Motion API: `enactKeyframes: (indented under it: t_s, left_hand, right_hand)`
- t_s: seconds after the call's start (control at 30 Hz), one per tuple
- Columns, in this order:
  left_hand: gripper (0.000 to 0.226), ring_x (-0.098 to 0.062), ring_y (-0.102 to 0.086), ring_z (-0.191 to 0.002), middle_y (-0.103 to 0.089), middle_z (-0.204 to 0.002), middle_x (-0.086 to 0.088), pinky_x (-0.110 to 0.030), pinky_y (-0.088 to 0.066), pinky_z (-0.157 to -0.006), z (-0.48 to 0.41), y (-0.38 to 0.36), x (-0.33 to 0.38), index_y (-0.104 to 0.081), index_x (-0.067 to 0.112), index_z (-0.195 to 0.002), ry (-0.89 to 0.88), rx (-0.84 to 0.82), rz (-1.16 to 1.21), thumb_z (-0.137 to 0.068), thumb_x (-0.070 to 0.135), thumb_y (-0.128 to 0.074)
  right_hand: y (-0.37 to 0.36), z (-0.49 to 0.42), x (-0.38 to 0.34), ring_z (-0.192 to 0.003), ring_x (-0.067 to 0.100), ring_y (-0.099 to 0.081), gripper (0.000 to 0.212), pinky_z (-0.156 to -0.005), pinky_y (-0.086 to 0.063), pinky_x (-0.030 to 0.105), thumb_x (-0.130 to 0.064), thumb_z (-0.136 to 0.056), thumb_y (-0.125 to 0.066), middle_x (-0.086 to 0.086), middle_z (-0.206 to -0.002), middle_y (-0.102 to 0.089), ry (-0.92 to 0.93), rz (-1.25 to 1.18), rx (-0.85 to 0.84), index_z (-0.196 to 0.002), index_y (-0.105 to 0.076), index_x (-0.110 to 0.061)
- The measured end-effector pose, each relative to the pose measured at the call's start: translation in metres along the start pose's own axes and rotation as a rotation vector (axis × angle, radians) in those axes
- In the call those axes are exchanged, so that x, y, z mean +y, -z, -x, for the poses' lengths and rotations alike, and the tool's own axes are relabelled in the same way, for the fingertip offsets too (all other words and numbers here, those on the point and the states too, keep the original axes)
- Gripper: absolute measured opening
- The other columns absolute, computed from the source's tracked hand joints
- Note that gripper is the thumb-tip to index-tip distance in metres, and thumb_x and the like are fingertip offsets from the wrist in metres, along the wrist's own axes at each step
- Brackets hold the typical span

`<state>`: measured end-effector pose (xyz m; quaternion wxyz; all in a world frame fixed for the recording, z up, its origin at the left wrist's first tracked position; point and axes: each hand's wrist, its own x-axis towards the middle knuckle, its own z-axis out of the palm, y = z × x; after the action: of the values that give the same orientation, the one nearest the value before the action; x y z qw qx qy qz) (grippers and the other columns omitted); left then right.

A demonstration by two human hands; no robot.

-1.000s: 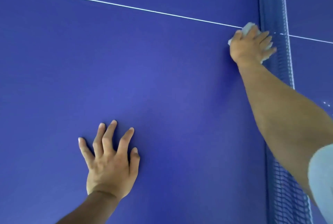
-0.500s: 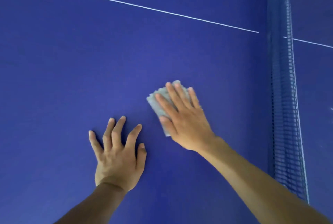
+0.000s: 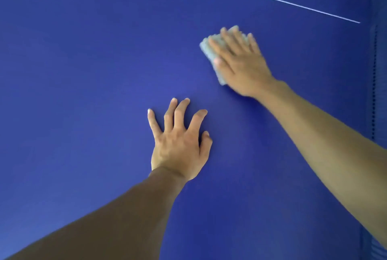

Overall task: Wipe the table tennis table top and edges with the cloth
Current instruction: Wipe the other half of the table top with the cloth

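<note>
The right hand (image 3: 240,65) lay flat on the cloth (image 3: 206,49), fingers straight, pressing it to the table (image 3: 83,92) rather than clutching it. The cloth showed past the fingertips and beside the thumb. The left hand (image 3: 180,144) rested spread and empty on the table, nearer the body and left of the pressing hand. The cloth looked soft, light and folded into a pad, likely to slide easily. A flat palm over its middle seemed best, lest it bunch. The net (image 3: 377,71) stood well right of that hand.
</note>
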<state>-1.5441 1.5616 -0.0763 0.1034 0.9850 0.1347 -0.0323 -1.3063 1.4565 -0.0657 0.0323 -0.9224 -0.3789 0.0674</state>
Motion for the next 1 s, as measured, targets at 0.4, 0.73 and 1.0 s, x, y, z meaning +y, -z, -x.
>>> enactKeyframes:
  t_s: [0.4, 0.73, 1.0]
  left_hand:
    - [0.039, -0.024, -0.038, -0.142, -0.051, -0.141, -0.002, -0.047, 0.003, -0.129, 0.033, 0.017, -0.028, -0.055, 0.018, -0.138, 0.013, 0.103, 0.659, -0.102, 0.009, -0.045]
    - [0.044, -0.032, -0.018, -0.156, -0.03, -0.164, -0.012, -0.062, -0.004, -0.125, 0.25, 0.014, -0.164, -0.049, 0.027, -0.149, 0.611, 0.264, 0.238, -0.105, 0.028, -0.042]
    - [0.048, -0.029, -0.013, -0.158, -0.027, -0.168, -0.008, -0.058, -0.002, -0.126, 0.266, 0.007, -0.172, -0.043, 0.031, -0.153, 0.599, 0.252, 0.196, -0.105, 0.034, -0.04]
  right_hand:
    - [-0.033, 0.214, -0.077, -0.161, 0.028, 0.0, 0.057, -0.129, -0.001, 0.056, -0.045, -0.11, -0.017, 0.005, -0.175, -0.007, -0.664, -0.143, 0.073, -0.166, -0.011, -0.034]
    - [-0.06, 0.261, -0.301, -0.161, 0.035, -0.005, 0.059, -0.128, -0.006, 0.058, -0.048, -0.108, -0.024, 0.009, -0.174, -0.016, -0.158, -0.1, 0.004, -0.164, -0.025, -0.032]
    - [-0.072, 0.413, -0.28, -0.158, 0.038, -0.024, 0.06, -0.123, -0.025, 0.063, -0.049, -0.108, -0.026, 0.013, -0.17, -0.027, -0.315, -0.072, -0.049, -0.163, -0.033, -0.026]
